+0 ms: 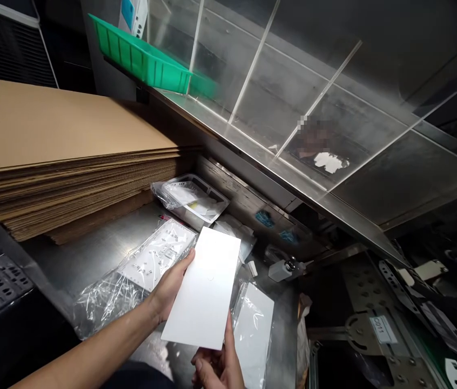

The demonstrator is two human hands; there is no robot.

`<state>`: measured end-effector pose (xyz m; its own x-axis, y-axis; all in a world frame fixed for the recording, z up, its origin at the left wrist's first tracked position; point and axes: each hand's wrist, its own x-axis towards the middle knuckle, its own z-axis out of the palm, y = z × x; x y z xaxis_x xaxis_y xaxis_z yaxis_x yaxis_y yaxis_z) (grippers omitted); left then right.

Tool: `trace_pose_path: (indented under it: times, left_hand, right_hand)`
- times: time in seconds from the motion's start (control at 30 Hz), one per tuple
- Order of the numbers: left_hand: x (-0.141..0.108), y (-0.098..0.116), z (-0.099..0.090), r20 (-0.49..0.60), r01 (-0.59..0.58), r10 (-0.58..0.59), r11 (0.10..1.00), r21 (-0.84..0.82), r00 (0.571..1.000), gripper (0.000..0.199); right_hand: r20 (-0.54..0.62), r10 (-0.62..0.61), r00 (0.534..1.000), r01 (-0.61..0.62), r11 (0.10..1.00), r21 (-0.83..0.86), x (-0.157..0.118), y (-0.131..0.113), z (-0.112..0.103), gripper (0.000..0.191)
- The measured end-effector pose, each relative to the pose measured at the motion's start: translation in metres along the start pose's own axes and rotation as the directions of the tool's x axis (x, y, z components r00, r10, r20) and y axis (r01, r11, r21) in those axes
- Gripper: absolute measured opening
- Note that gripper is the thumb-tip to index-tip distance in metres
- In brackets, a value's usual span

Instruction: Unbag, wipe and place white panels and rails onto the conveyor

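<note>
A flat white rectangular panel (206,289) is held up over the metal bench, tilted, its plain face showing. My left hand (173,283) grips its left edge, thumb on the rim and the other fingers hidden behind it. At the lower right corner, my right hand (220,362) holds the panel with one finger along the edge and the others curled beneath. Behind my left wrist lies a white part with small slots (161,254) in clear plastic. To the right of the panel, another white panel (255,329) rests in clear wrap.
Stacked cardboard sheets (62,129) fill the left side. A clear tray (196,200) with bags stands behind the panel, and a small bottle (281,270) to the right. Above, a green basket (143,62) sits on a ledge. Machinery (378,324) bounds the right.
</note>
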<state>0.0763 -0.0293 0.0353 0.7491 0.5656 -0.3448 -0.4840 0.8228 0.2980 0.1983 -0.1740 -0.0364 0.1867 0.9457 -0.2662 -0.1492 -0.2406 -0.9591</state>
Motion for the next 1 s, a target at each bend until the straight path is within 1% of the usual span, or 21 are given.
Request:
trace_pose_path:
  times: [0.3, 0.53, 0.8, 0.93, 1.0]
  left_hand:
    - [0.003, 0.003, -0.004, -0.086, -0.012, 0.014, 1.0, 0.026, 0.996, 0.054]
    - [0.005, 0.002, -0.009, -0.121, -0.019, 0.024, 0.999, 0.038, 0.992, 0.054]
    - [-0.002, 0.001, -0.003, -0.142, -0.034, 0.044, 0.997, 0.074, 0.989, 0.056]
    - [-0.004, 0.002, -0.004, -0.164, -0.031, 0.047, 0.995, 0.1, 0.985, 0.056]
    - [-0.004, 0.002, -0.004, -0.173, -0.025, 0.044, 0.994, 0.107, 0.984, 0.058]
  right_hand:
    - [0.097, -0.037, 0.995, 0.034, 0.999, 0.035, -0.001, -0.01, -0.002, 0.102]
    - [0.099, -0.023, 0.995, 0.025, 1.0, -0.017, -0.006, -0.017, -0.006, 0.095]
    - [0.134, -0.053, 0.99, 0.059, 0.997, -0.044, -0.009, -0.017, -0.006, 0.092]
    - [0.159, -0.062, 0.985, 0.076, 0.994, -0.082, -0.013, -0.025, -0.01, 0.088]
    - [0.158, -0.063, 0.985, 0.072, 0.996, -0.049, -0.014, -0.032, -0.014, 0.09]
